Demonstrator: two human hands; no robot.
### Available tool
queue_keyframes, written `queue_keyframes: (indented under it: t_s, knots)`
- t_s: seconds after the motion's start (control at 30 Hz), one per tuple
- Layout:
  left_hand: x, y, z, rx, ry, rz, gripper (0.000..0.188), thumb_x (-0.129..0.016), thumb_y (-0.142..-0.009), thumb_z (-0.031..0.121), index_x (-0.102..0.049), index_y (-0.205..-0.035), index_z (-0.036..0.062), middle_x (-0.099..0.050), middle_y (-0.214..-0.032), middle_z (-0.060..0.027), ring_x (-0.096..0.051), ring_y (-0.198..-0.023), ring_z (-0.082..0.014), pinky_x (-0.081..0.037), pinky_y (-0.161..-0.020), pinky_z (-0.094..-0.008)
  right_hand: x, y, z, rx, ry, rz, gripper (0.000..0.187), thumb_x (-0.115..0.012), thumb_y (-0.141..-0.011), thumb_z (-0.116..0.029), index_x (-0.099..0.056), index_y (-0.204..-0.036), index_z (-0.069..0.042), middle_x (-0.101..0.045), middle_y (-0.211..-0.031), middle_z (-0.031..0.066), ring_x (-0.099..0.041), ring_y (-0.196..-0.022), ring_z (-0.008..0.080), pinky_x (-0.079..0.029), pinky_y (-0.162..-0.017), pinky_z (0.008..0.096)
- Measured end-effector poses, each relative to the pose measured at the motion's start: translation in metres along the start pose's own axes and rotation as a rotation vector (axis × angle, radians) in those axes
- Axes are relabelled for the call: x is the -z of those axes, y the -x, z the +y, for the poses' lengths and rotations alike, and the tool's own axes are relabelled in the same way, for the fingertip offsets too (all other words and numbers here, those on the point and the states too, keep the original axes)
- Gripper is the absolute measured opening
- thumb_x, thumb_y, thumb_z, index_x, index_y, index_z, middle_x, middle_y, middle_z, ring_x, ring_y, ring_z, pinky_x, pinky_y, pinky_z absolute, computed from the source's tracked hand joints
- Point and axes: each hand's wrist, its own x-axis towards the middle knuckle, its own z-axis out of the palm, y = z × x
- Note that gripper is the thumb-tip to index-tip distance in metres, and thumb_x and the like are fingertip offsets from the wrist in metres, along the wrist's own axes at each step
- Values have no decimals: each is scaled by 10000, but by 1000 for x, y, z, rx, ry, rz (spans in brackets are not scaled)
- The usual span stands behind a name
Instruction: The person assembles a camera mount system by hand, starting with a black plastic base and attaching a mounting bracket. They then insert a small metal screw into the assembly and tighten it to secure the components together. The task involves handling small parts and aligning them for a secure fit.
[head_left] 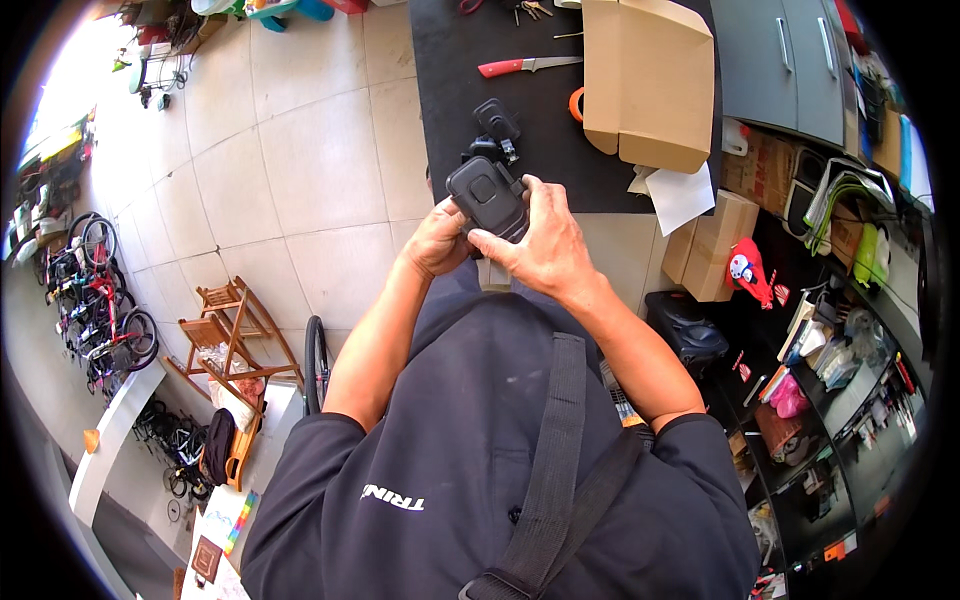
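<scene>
Between my two hands is a black boxy device (487, 194) with rounded corners and a rounded square on its face, like a small action camera. The fingers of my left hand (436, 240) close on its left side. Around its right side and lower edge my right hand (545, 240) is wrapped, thumb at the bottom. Just beyond it, over the near part of the black table (455, 50), is another black piece (497, 119) with a clamp-like joint and a metal bit. Whether the two pieces are joined I cannot tell.
On the table are a red-handled knife (503, 68), an open cardboard box (648, 85), an orange ring (577, 104) and white paper (681, 194). Cartons (722, 245) and crowded shelves (815, 470) stand to the right. A wooden folding chair (235, 330) and bicycles (105, 300) are at the left.
</scene>
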Motion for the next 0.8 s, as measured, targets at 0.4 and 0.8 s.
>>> queue_keyframes:
  t_s: [0.4,0.8]
  knots:
    - [-10,6,13,-26,-129,39,531,-790,-989,173,-592,-1470,65,-687,-1374,-79,-693,-1229,-226,-581,-1079,-416,-7,8,-14,254,162,185,1100,-922,-744,-534,-430,-1506,88,-546,-1417,252,-590,-1292,414,-500,-1090,497]
    - [5,-4,18,-67,-10,-144,659,-866,-888,200,-590,-1459,20,-685,-1389,-136,-691,-1248,-278,-572,-1104,-451,-12,10,-10,472,82,363,919,-918,-793,-356,-477,-1469,83,-598,-1320,240,-638,-1182,395,-511,-1024,468]
